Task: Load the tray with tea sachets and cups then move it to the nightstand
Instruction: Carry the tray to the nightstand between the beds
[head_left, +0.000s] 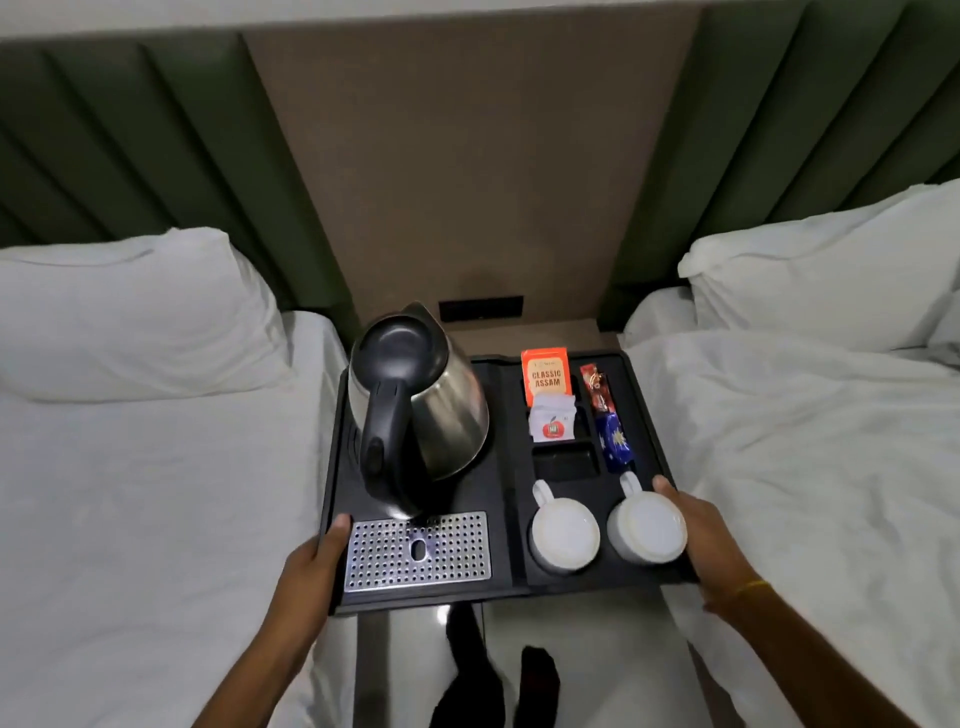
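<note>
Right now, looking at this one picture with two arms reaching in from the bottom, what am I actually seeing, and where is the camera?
There is no machine here: the camera sits on a person's head, looking forward and down, so the arms are their own. The left hand and right hand each have a grip on one side of a black plastic tray, between two white beds. On the tray stand a steel kettle with a black handle, a perforated metal drip plate, two upside-down white cups, an orange Classic Assam tea sachet, a white sachet, and red and blue sachets.
</note>
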